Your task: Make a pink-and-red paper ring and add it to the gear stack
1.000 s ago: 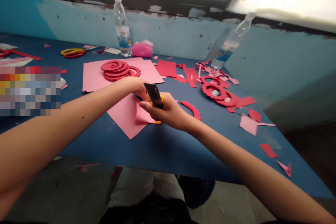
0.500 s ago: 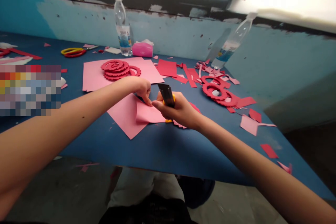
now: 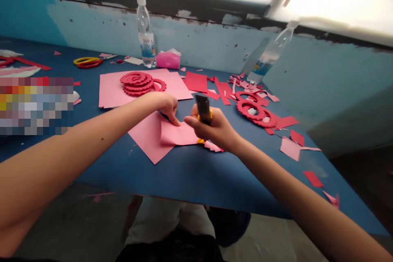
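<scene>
My right hand (image 3: 215, 127) is closed round a black and yellow tool (image 3: 203, 109), held upright over the right end of a folded pink sheet (image 3: 176, 133). My left hand (image 3: 168, 105) presses fingertips onto that sheet's upper edge; its fingers are bent, and some are hidden. Under the folded sheet lies a flat pink sheet (image 3: 147, 139). Just below my right hand, a pink piece with a zigzag edge (image 3: 212, 146) and a bit of red show. Behind my left hand, red scalloped rings (image 3: 136, 83) are piled on pink sheets (image 3: 109, 86).
More red rings (image 3: 251, 110) and paper scraps lie to the right on the blue table (image 3: 184, 180). Two bottles (image 3: 147, 45) (image 3: 270, 55), a pink tissue pack (image 3: 168, 59) and yellow-red scissors (image 3: 88, 62) are near the wall.
My right hand and the tool have shifted slightly right, away from my left fingertips. More of the folded pink sheet shows between the hands. The whole view has moved a little.
</scene>
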{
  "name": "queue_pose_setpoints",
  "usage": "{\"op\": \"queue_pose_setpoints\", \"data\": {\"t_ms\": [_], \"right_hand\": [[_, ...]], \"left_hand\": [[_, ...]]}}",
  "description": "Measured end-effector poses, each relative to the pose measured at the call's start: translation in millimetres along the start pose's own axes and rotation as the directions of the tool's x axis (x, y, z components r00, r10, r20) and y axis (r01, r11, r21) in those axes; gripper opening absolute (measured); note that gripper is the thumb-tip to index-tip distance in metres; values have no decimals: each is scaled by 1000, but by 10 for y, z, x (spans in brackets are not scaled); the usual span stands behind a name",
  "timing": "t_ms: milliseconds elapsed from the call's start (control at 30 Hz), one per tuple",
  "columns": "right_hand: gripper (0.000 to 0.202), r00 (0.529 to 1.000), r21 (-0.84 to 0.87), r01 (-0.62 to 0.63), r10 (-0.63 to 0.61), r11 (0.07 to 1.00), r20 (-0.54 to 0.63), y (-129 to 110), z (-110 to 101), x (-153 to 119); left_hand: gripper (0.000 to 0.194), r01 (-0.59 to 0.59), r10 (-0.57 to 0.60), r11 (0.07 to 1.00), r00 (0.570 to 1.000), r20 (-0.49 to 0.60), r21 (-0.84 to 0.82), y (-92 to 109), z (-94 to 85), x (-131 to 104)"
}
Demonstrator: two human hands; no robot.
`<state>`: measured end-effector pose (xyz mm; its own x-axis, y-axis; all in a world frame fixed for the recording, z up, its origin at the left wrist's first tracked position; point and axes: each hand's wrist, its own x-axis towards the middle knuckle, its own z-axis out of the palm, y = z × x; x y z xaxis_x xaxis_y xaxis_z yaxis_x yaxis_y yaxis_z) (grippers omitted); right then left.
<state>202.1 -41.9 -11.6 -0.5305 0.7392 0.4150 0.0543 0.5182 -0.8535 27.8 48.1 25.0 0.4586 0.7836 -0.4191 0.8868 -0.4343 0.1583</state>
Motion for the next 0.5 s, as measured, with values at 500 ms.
{"op": "queue_pose_setpoints", "data": {"t_ms": [500], "right_hand": [[12, 981, -897, 32, 158, 440, 113, 188, -555, -660]], "left_hand": [[43, 138, -142, 989, 985, 96, 53, 34, -5, -20]]}}
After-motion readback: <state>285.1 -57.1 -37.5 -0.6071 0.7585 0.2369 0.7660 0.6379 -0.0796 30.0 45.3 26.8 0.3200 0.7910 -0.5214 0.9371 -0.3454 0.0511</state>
